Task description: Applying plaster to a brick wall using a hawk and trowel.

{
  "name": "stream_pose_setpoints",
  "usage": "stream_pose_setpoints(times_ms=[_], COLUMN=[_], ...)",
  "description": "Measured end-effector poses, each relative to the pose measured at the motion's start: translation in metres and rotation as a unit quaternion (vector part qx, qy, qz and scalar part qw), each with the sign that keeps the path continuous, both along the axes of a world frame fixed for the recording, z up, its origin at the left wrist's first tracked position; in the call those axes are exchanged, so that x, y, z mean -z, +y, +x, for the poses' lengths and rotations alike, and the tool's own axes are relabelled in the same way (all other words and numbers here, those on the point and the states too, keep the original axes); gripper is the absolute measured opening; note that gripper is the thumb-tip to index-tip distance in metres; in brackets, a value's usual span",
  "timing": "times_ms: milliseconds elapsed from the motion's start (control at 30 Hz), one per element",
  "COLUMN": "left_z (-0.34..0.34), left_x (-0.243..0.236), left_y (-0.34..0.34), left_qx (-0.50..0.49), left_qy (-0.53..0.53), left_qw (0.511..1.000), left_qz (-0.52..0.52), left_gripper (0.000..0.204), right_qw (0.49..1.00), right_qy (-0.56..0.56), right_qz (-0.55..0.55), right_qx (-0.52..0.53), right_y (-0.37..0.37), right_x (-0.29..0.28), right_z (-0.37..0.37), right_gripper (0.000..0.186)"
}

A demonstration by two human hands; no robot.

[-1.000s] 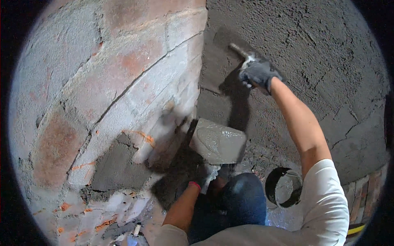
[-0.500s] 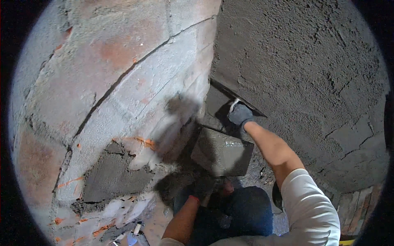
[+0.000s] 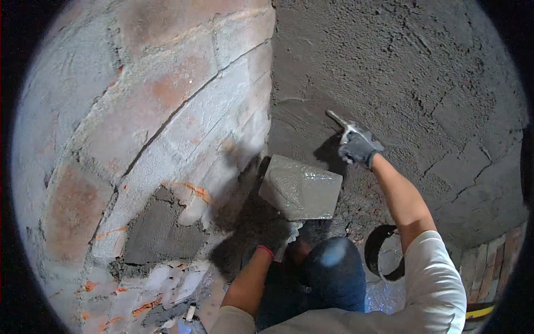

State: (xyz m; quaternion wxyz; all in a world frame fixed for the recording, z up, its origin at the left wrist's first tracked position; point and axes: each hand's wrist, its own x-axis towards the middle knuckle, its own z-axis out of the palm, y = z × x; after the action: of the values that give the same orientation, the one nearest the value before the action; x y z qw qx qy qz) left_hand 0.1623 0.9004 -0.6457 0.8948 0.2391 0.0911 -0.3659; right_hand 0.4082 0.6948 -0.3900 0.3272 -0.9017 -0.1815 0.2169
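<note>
- Your right hand (image 3: 359, 148), gloved, had its fingers clenched around the handle of the trowel (image 3: 337, 118), close to the grey coat on the right wall (image 3: 400, 61).
- Your left hand (image 3: 280, 234) was under the near edge of the board (image 3: 305, 217), fingers apparently curled around a grip (the grip itself was hidden, so I could not tell its shape).
- The board sat near the corner, between your knees and the right wall, carrying wet mortar (image 3: 297, 186).
- That mortar could have slid off if your left wrist had tipped; its glossy surface suggested a loose mix.
- The trowel could have gouged the coat if its edge had dug in, and the lines running through the coat at right hinted at weak places.
- Swinging too far left, you could have struck the bare left wall (image 3: 200, 119); the dark shadow by the corner made the board's left side harder to judge.
- Your right elbow or knee could have knocked the bucket (image 3: 371, 257), which stood close by on the near right.
- Counted: two gloved hands, one trowel, one board, one load of mortar, one black bucket, two walls, and one grey patch (image 3: 164, 234) low on the left wall.
</note>
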Motion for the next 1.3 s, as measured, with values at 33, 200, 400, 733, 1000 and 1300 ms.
stream_pose_setpoints(times_ms=[33,200,400,733,1000,1300], left_z=[0.005,-0.014,-0.028,-0.016,0.062,0.029], left_x=[-0.013,-0.047,-0.102,-0.122,-0.138,-0.137], left_y=[-0.004,0.008,0.003,0.005,-0.03,-0.061], left_qx=[0.018,0.036,-0.018,-0.019,-0.171,-0.336], left_qy=[-0.035,-0.085,-0.004,-0.029,-0.139,-0.566], left_qw=[0.999,0.993,0.974,0.935,0.926,0.374], left_qz=[0.028,0.079,0.225,0.354,0.306,0.653], left_gripper=[0.034,0.03,0.03,0.021,0.006,0.017], right_qw=[0.994,0.978,0.885,0.998,0.973,0.869], right_qy=[-0.1,-0.199,-0.354,-0.047,-0.047,-0.461], right_qz=[-0.037,-0.001,-0.268,0.023,0.223,-0.102], right_qx=[-0.034,0.056,-0.138,0.039,-0.031,-0.147], right_y=[-0.034,-0.066,0.048,0.034,-0.056,0.006], right_x=[-0.008,-0.013,0.005,-0.099,-0.019,-0.033], right_z=[0.003,-0.046,-0.02,-0.017,-0.136,-0.151], right_gripper=[0.01,0.012,0.037,0.009,0.034,0.039])
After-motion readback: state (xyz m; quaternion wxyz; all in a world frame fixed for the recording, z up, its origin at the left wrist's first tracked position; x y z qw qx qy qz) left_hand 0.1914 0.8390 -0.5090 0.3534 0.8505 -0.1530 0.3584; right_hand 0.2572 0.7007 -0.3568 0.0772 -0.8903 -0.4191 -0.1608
